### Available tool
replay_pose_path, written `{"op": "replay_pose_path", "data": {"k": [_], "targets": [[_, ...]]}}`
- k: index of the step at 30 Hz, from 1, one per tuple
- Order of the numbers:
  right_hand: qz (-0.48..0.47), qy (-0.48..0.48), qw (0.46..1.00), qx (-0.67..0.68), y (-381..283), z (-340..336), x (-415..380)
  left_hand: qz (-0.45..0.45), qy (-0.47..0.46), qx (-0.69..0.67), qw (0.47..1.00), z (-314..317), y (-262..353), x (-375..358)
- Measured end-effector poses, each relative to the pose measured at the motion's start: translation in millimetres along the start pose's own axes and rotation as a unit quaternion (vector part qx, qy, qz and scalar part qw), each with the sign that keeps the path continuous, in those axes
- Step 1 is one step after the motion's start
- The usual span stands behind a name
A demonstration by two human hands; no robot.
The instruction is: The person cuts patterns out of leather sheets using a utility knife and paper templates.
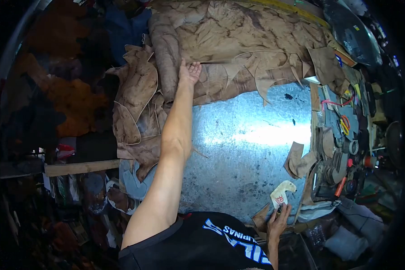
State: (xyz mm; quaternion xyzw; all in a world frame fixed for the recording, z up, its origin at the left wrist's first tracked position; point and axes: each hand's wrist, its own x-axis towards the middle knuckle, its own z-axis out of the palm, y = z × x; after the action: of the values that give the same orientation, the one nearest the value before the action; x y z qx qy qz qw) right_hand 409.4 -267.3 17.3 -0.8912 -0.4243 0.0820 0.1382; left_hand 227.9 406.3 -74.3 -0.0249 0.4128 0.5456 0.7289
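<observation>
A large brown leather hide (pixel 256 31) with ragged, cut edges lies across the far part of the metal-topped table (pixel 238 171). My left hand (pixel 191 73) rests on it beside a thick rolled fold (pixel 165 54), palm up and fingers apart, holding nothing. Down at the near right corner, my right hand (pixel 278 222) has its fingers closed at the lower end of a pale curved template (pixel 282 193) with red marks. Something small and dark shows at those fingertips; I cannot make out what it is.
Curved leather pieces (pixel 300 160) lie by the table's right edge. Beyond them are scissors (pixel 344 125), a roll of tape (pixel 353 147), an orange-handled tool (pixel 340 186) and stacked cut pieces (pixel 328 143). More leather (pixel 137 99) hangs over the left side.
</observation>
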Motion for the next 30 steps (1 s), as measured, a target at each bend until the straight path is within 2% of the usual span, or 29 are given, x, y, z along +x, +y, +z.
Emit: {"op": "replay_pose_path", "data": {"k": [3,5,9,11,12,15,16,17,19,21,24,25,27,28,29,30], "targets": [[0.008,-0.006,1.000,-0.010,-3,-1,2,-0.002,0.029,0.048,0.998,12,-2,4],[0.011,-0.009,1.000,-0.010,-5,-2,1,0.031,0.021,0.148,0.988,17,-4,17],[0.018,-0.018,1.000,-0.007,-7,-3,2,0.060,-0.018,0.150,0.987,50,-13,17],[0.013,-0.006,1.000,-0.013,-10,-6,3,0.057,-0.138,0.075,0.986,71,-17,-16],[0.019,-0.013,1.000,-0.008,-12,-7,5,0.061,-0.135,0.059,0.987,86,-25,-41],[0.024,-0.018,1.000,0.005,-14,-7,7,-0.004,-0.310,0.098,0.946,94,-67,-112],[0.017,-0.019,1.000,0.002,-12,-7,7,-0.046,-0.328,0.055,0.942,87,-92,-139],[0.013,-0.019,1.000,-0.001,-12,-7,5,-0.068,-0.300,0.081,0.948,82,-113,-180],[0.021,-0.026,0.999,0.001,-13,-7,6,-0.080,-0.298,0.121,0.943,55,-155,-255],[0.048,-0.044,0.997,0.032,-14,-11,7,-0.134,-0.297,0.134,0.936,12,-183,-327],[0.078,-0.058,0.995,0.036,-15,-11,6,-0.250,-0.271,0.205,0.907,-72,-198,-396],[0.089,-0.063,0.994,0.030,-11,-9,4,-0.263,-0.267,0.205,0.904,-94,-194,-419],[0.010,-0.014,1.000,0.005,-5,-5,3,-0.392,-0.193,0.326,0.838,-126,-175,-449],[0.015,-0.018,1.000,0.003,-4,-4,4,-0.397,-0.191,0.326,0.837,-134,-162,-451],[0.008,-0.009,1.000,0.004,-4,-4,2,-0.404,-0.323,0.398,0.758,-143,-146,-451],[0.000,0.004,1.000,0.006,-4,-2,4,-0.397,-0.450,0.458,0.655,-149,-129,-448]]}}
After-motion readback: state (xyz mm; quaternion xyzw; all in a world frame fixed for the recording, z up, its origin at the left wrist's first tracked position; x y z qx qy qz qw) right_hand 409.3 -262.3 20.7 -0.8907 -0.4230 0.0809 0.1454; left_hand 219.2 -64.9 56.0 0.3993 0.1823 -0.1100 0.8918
